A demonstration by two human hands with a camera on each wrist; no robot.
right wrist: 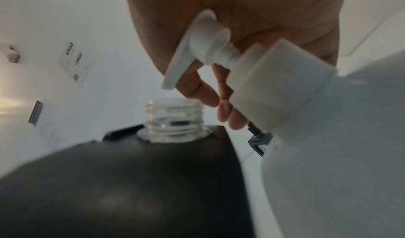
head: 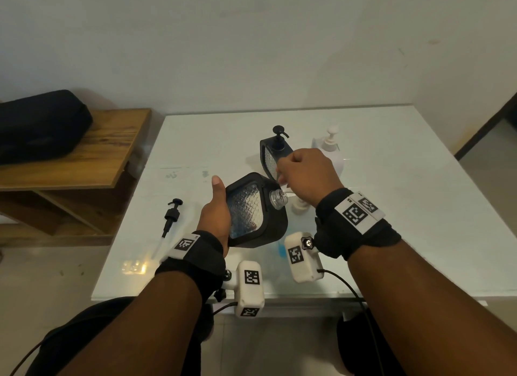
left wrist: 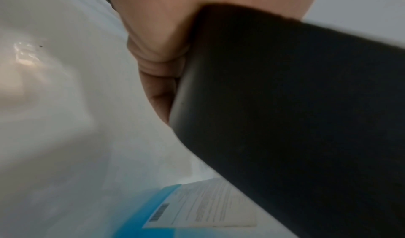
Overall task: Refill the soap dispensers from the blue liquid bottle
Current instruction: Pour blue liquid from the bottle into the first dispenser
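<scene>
Bare table point(head: 405, 208) lies open to my right, and along the far edge behind the bottles. My left hand point(head: 214, 216) holds a tilted black dispenser point(head: 256, 210) at the centre, blocking the near middle. Just beyond stand a second black dispenser point(head: 272, 154) and a white pump bottle point(head: 331, 149). A loose black pump point(head: 170, 216) lies on the left. A wooden shelf point(head: 92, 154) borders the far left.

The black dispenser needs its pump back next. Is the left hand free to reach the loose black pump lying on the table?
Probably not yet: the left hand grips the tilted black dispenser, though the pump lies unobstructed just left of it.
</scene>
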